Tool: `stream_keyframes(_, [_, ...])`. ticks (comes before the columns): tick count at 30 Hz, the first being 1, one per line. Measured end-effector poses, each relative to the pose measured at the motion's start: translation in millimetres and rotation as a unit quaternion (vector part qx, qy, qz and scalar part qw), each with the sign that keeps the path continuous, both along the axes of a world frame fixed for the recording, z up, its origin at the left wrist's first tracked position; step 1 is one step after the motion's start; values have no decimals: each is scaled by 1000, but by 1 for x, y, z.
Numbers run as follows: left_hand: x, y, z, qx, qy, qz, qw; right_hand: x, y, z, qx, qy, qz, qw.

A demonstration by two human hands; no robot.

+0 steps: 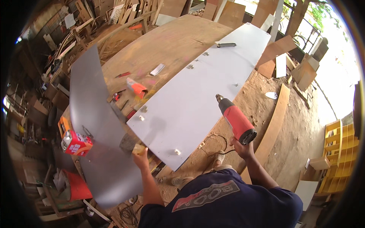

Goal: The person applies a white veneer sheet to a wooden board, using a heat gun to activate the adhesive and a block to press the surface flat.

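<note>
Held in the right hand (243,147) a red and black heat gun (238,121), fingers closed round the handle, nozzle in view against the right edge of a long pale panel (197,98). Gripped in the left hand (142,161) a small yellowish piece (139,149), fingers closed on it, just beside the panel's near end; could not tell its exact kind. Showed the panel slanting along the right part of a wooden table (163,41), bearing metal hinges (191,67), white fittings (177,152) and, toward the far end, a slim black object (226,45). Included left of the panel a curved grey sheet (89,98), a red can (77,143) and an orange-and-grey item (136,88). Counted at right a long wooden strip (276,116) and a yellow frame (336,159).
</note>
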State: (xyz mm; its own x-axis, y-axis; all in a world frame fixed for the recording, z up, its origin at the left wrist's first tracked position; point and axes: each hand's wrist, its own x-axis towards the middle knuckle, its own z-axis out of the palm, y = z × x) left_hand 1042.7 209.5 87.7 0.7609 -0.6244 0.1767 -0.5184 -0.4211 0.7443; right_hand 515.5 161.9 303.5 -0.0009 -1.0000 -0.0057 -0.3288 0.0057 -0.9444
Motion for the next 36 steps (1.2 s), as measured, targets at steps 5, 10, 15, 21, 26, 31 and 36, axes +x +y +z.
stream_keyframes(5, [-39,4,-9,-2,29,27,999,-95,-51,11,-1,-82,-44,996])
stream_keyframes(10, [-107,29,-9,-56,103,194,974,-203,-111,-12,-20,-70,-23,997])
stream_keyframes(15, [-197,16,10,-7,14,146,989,-266,-144,-23,-14,-109,-60,992])
stream_keyframes(21, [-285,-141,27,208,-114,-83,968,-318,-156,-40,64,-115,-88,987])
stream_keyframes(26, [-306,-262,7,210,-182,-60,959,-365,-156,-65,48,-50,-41,997])
stream_keyframes(31, [-308,-379,-13,279,-255,-76,923,-388,-202,-61,-52,81,-24,995])
stream_keyframes(36, [-324,-489,-20,290,-289,-91,908,-383,-285,-32,-38,11,-82,996])
